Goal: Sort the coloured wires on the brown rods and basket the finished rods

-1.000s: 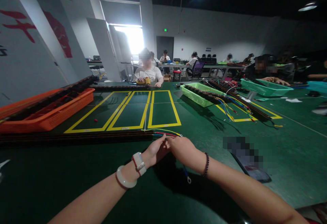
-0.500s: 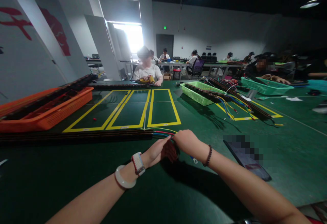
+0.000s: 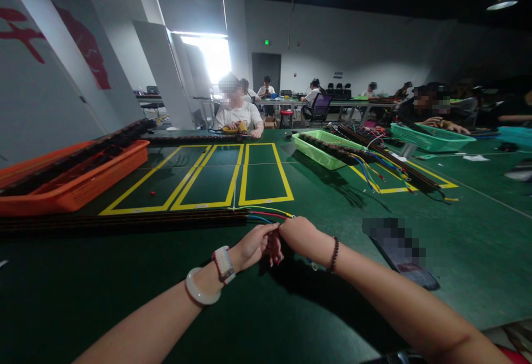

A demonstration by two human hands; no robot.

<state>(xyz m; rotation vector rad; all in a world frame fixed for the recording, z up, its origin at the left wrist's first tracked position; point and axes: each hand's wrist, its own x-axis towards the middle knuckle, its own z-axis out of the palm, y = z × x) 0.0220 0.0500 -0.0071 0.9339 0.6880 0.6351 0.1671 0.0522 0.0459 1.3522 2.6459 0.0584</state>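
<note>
My left hand point(image 3: 257, 245) pinches the blue wire point(image 3: 260, 218) between thumb and finger, its other fingers hanging below. Right against it, my right hand point(image 3: 305, 236) is closed with its back toward me, hiding its fingertips; the wire seems to run into it. A ring terminal point(image 3: 315, 267) pokes out beneath the right hand. Above the hands lie a red wire point(image 3: 266, 214) and a yellow-green wire point(image 3: 270, 207), the latter ending near the right hand. All three wires come out of long black sleeved cables point(image 3: 124, 221) stretched along the table to the left.
An orange basket point(image 3: 75, 189) holding black cables stands at left. Yellow tape frames point(image 3: 266, 200) mark the green table. A light green basket point(image 3: 318, 156) and more cables with coloured wires point(image 3: 366, 170) lie at right, a phone point(image 3: 403, 261) nearer. A co-worker point(image 3: 239, 114) sits opposite with a yellow tool.
The right hand moved slightly right, then came back against the left. The ring terminal below it shifted up and right. The left hand's lower fingers now show more spread.
</note>
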